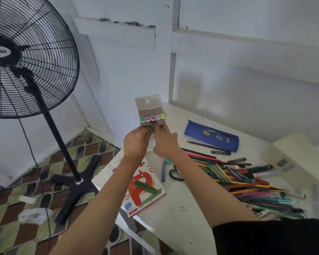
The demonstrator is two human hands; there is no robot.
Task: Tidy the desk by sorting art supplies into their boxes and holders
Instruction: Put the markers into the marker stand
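Marker box (151, 109): five markers in, gripped by left hand (136, 143) and right hand (165, 143). Pencil pile (247, 183): unsorted on surface (182, 203); most work remains.

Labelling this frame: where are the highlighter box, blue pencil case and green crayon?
highlighter box (150, 109), head view, open top above the caps
blue pencil case (194, 129), head view, plain fabric beside the ball print
green crayon (145, 187), head view, mid-length

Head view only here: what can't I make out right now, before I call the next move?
All in the head view.
Highlighter box: lower half hidden behind the left hand and right hand holding it.
Scissors: partly under the right forearm.
Pen pile: blurred; near end covered by the black sleeve.
Beige box: barcode too blurred to read.
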